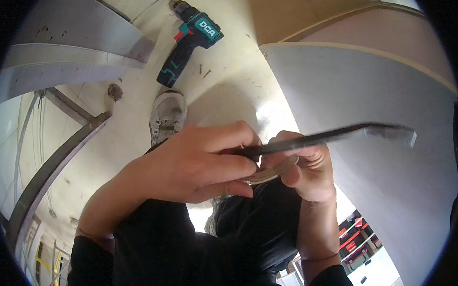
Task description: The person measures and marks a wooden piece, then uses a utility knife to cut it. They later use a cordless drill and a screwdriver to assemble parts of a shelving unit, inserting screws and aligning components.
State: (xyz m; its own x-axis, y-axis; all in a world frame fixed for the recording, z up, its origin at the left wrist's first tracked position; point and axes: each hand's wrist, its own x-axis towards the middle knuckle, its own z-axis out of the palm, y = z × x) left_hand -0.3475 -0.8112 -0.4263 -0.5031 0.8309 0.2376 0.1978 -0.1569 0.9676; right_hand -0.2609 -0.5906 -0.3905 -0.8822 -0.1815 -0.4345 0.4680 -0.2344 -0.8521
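A long dark flat metal bar [315,139], bent near its right end where it turns silvery, lies across both hands in front of my lap. My left hand [189,160] is closed around the bar's left end, fingers bent and thumb below. Just under the bar sits a curved, pale brownish piece [271,175], mostly hidden by fingers; its kind I cannot make out. My right hand [312,170] is closed too, with its thumb at that curved piece and its fingers close behind the bar. Whether it grips the bar as well is hidden.
A black and teal cordless drill [191,40] lies on the pale floor, with two screws [205,71] near it. A shoe [168,115] is below. A grey panel [370,96] stands at right; metal beams [77,62] and a curved frame [50,156] fill the left.
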